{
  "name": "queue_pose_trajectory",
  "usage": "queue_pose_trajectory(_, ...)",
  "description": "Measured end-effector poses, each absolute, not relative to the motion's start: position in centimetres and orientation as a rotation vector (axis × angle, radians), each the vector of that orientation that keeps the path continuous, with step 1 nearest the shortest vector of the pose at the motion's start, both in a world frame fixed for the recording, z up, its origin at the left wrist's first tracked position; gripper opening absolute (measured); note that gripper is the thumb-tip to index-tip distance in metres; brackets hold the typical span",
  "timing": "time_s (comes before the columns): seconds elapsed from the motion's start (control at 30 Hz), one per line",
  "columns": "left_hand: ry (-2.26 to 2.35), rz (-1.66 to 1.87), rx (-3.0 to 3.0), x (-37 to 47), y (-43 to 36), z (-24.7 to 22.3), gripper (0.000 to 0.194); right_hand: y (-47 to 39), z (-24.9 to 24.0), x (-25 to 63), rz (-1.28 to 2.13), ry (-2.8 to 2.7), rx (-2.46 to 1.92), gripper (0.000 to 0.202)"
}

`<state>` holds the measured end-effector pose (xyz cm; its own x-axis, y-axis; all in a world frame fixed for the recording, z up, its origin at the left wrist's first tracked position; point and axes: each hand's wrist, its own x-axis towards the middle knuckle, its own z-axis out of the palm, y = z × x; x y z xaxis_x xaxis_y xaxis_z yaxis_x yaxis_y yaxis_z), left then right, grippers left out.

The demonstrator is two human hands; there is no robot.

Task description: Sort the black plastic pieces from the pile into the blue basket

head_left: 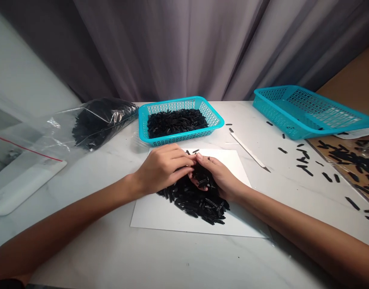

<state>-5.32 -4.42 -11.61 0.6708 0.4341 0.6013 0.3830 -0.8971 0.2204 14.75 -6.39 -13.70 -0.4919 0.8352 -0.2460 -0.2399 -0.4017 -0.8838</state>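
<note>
A heap of small, elongated black pieces (199, 206) lies on a white sheet (151, 214). Over the heap, my right hand (217, 172) is cupped with its palm turned inward, and a clump of these black pieces rests in it. My left hand (169, 162) reaches across from the other side, its fingers drawn together at the right hand's thumb and fingertips. What the left fingertips pinch, if anything, is hidden. Behind the hands stands a turquoise basket (181, 139) partly filled with the same kind of black pieces.
A clear zip bag (52, 124) holding more black pieces lies at left, over a white object (28, 186). A second turquoise basket (292, 126) stands back right. Near it are a white-handled pointed knife (247, 149), scattered pieces (305, 168) and a brown board (325, 150). Grey curtains (166, 48) hang behind.
</note>
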Motion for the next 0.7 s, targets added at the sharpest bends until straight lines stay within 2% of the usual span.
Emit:
queue_pose_trajectory(0.2,0.76,1.256,2.667,-6.4,-2.9,-11.7,0.007,-6.4,-13.5,14.8,1.935,-1.079,-0.913,0.03)
queue_pose_trajectory(0.5,0.655,1.155,2.731,-6.9,-2.6,-11.9,0.011,-6.6,-13.5,14.7,1.915,-1.041,-0.927,0.026)
queue_pose_trajectory(0.7,0.633,1.216,2.802,-6.9,-2.5,-11.5,0.008,-6.6,-13.7,14.7,1.895,-1.036,-0.94,0.025)
